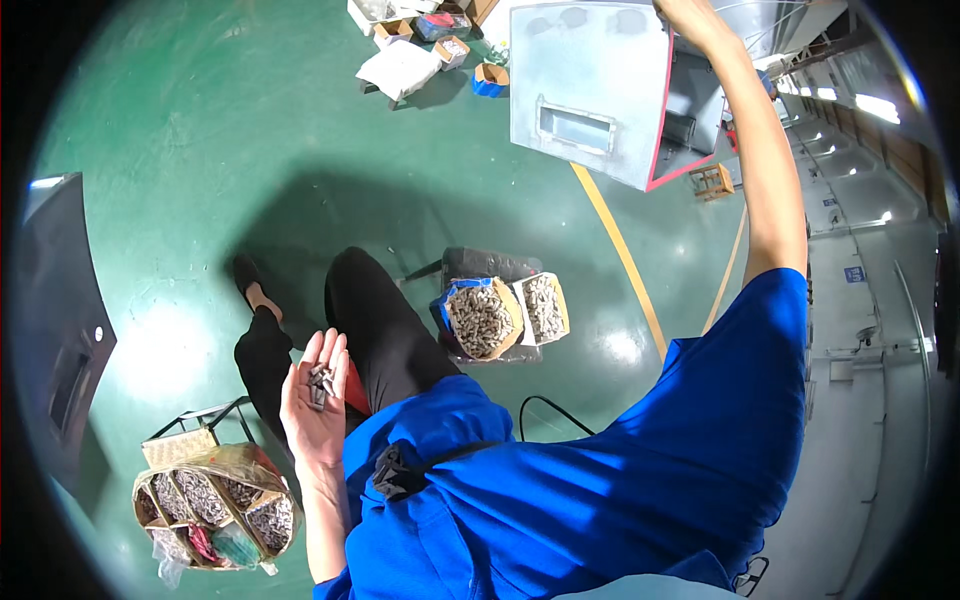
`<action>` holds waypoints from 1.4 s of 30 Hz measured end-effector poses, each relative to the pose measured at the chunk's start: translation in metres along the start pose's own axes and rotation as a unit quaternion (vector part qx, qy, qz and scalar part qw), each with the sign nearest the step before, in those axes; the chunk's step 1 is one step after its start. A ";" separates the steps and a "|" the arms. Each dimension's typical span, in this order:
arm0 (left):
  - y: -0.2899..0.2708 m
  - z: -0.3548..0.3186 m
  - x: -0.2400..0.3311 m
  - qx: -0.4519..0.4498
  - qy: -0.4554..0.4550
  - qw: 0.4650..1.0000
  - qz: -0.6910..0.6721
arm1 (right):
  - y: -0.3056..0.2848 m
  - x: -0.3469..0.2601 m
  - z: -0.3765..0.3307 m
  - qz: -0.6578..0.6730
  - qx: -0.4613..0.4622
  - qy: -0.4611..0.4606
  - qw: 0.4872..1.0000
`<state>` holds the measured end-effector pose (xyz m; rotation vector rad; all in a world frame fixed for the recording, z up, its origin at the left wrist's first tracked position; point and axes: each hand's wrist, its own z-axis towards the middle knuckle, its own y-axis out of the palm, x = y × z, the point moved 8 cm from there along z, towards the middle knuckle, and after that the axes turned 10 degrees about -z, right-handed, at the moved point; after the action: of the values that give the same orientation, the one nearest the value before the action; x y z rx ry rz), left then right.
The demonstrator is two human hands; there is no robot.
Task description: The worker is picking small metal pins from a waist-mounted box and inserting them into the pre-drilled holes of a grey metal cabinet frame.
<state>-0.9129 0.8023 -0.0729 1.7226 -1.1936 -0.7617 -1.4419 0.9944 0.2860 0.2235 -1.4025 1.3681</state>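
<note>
Fingers (330, 352) cradle small dark metal pieces (320, 385) (screws, perhaps) loosely.

Two open cardboard boxes of grey metal parts (505, 315) stand on a dark stool. A partitioned cardboard box (215, 505) sits on the green floor (200, 150).

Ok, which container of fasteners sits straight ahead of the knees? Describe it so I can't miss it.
On the green floor, past the black-trousered knees, a dark stool carries two open containers. Take the blue-rimmed bag on the left; its neighbour is a plain pale box.
</note>
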 end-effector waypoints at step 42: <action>0.000 -0.038 0.004 -0.049 0.017 0.997 -0.060 | -0.061 -0.095 -0.023 -0.042 0.044 -0.202 0.977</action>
<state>-0.8796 0.8100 -0.0566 1.7308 -1.0220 -0.8456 -1.3482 0.9433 0.2420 0.6427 -1.6443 1.3651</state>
